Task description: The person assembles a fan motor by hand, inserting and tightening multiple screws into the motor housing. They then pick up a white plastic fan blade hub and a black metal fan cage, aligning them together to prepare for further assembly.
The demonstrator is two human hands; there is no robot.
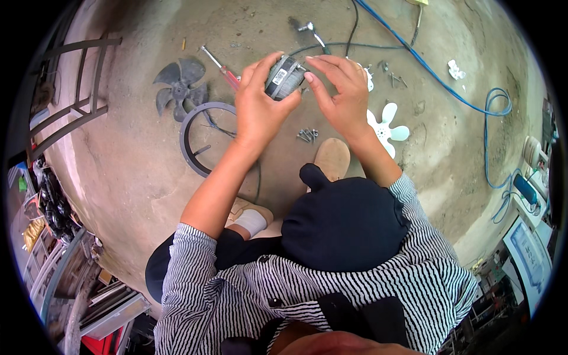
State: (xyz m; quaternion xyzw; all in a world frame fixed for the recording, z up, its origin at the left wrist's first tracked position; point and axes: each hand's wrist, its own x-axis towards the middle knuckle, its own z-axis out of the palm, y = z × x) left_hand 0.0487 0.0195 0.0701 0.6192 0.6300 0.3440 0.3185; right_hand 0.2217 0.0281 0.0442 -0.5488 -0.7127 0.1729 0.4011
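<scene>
The person's left hand [264, 97] grips a labelled electric motor [285, 78] while the right hand [345, 94], loosely open, hovers just beside its shaft [302, 68].

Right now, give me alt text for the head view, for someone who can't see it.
A person's left hand holds a grey motor-like part with a white label, the right hand half open at its right side. On the floor around them lie a dark fan blade, a dark ring, a red-handled tool, some screws and a white fan blade.
</scene>
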